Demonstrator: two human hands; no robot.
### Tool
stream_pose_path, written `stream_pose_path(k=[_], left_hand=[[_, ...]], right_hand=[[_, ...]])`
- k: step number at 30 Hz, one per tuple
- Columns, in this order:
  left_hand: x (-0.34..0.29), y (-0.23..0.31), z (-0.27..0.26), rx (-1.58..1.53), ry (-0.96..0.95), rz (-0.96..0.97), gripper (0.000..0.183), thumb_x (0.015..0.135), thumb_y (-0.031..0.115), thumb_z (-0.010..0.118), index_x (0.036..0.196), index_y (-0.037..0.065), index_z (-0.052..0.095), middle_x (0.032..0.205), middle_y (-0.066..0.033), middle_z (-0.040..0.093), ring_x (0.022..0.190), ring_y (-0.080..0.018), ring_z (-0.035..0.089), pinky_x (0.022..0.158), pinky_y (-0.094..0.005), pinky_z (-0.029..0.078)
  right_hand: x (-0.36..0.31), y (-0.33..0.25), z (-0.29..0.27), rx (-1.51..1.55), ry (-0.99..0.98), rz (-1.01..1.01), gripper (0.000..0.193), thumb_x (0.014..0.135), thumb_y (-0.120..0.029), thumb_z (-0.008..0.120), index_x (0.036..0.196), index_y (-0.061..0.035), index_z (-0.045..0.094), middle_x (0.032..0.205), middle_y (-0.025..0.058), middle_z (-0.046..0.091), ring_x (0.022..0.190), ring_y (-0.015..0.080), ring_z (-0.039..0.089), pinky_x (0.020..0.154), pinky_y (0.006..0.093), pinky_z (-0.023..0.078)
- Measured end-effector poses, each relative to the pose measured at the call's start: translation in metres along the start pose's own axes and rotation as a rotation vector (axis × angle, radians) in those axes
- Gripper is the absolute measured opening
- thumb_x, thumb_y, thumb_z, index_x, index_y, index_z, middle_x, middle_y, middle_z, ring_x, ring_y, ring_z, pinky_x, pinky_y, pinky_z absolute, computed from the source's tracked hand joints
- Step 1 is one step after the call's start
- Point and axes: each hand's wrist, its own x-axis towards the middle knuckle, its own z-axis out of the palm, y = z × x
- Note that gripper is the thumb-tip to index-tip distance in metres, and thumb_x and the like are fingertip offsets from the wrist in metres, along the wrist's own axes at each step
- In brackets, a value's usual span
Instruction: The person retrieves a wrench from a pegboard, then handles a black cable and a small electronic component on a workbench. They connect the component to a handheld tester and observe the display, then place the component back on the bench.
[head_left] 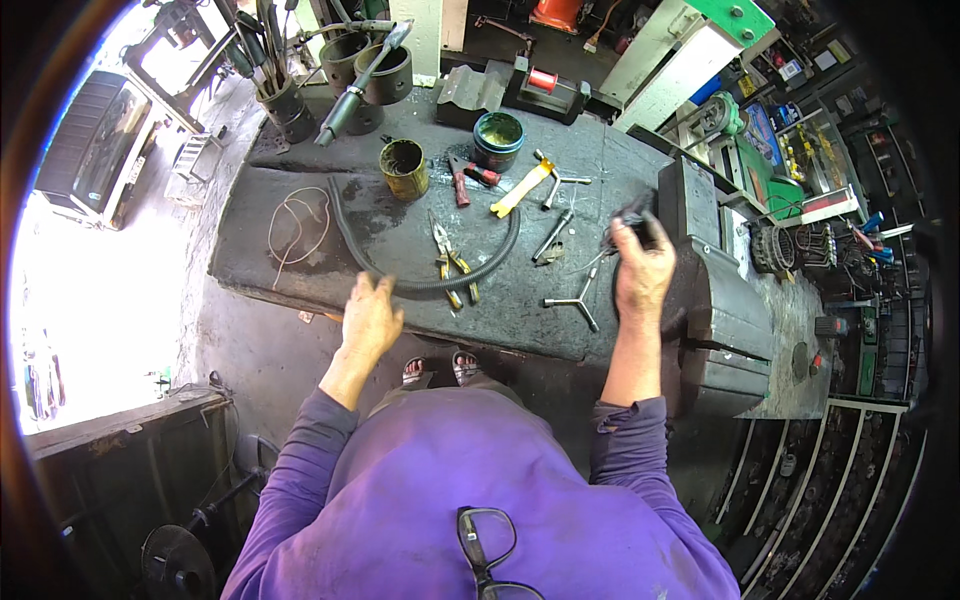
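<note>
My left hand (371, 320) is at the bench's near edge, holding nothing I can see. Its fingers are stretched out and slightly blurred, right by a black corrugated hose (462, 283); whether they touch it I cannot tell. The hose lies in a wide U, with yellow-handled pliers (446, 250) across its bend. At the right, my right hand (644, 265) is closed on a small dark object (634, 216), its shape mostly lost against the dark background. A thin wire (590, 266) shows beside this hand, and a Y-shaped socket wrench (576, 302) lies just left of the wrist.
A yellow can (404, 172), a tub of grease (498, 142), red-handled tools (460, 184) and a yellow tool (522, 190) stand or lie farther back. Thin pale wire (300, 222) curls at left. A large dark vise (725, 310) borders the right side; tool-filled pots (287, 112) stand far left.
</note>
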Motion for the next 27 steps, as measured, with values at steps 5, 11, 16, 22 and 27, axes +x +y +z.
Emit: stream_pose_path(k=[5,11,16,22,27], left_hand=[[0.002,0.038,-0.005,-0.111,-0.204,0.345,0.047,0.087,0.02,0.074,0.13,0.004,0.065,0.129,-0.0211,0.059,0.126,-0.0386,0.057,0.107,-0.0444,0.048],[0.055,0.095,-0.005,-0.138,-0.187,0.429,0.053,0.087,0.025,0.075,0.136,0.008,0.062,0.146,-0.024,0.05,0.126,-0.0393,0.06,0.107,-0.045,0.05],[0.096,0.14,0.001,-0.119,-0.238,0.366,0.085,0.085,0.027,0.078,0.158,0.015,0.038,0.16,-0.0279,0.033,0.123,-0.0435,0.063,0.104,-0.0483,0.053],[0.131,0.177,0.036,-0.162,-0.163,0.339,0.06,0.095,0.036,0.068,0.147,0.013,0.051,0.153,-0.0295,0.044,0.114,-0.0464,0.067,0.098,-0.0518,0.055],[0.17,0.189,0.019,-0.234,0.001,0.342,0.055,0.107,0.049,0.042,0.099,0.004,0.072,0.093,-0.0254,0.073,0.095,-0.0443,0.072,0.083,-0.0546,0.058]], right_hand=[[0.005,-0.086,-0.021,0.065,-0.027,-0.245,0.036,0.089,-0.006,0.08,0.121,0.0034,0.069,0.11,0.012,0.074,0.093,0.018,0.07,0.086,0.0299,0.056],[-0.034,-0.208,-0.095,0.101,-0.083,-0.647,0.04,0.097,-0.022,0.07,0.124,0.0066,0.063,0.13,0.0243,0.062,0.107,0.0321,0.066,0.089,0.0483,0.057],[-0.1,-0.297,-0.169,0.272,-0.267,-0.677,0.057,0.095,-0.026,0.069,0.135,0.0091,0.051,0.139,0.0225,0.052,0.107,0.0279,0.051,0.089,0.0433,0.045],[-0.188,-0.34,-0.201,0.141,-0.221,-0.656,0.058,0.094,-0.03,0.068,0.138,0.0025,0.05,0.14,0.0188,0.052,0.105,0.0287,0.05,0.087,0.0419,0.043],[-0.234,-0.338,-0.199,0.098,0.059,-0.712,0.045,0.097,-0.037,0.064,0.126,-0.0027,0.064,0.115,0.0153,0.069,0.092,0.035,0.064,0.076,0.0466,0.054]])
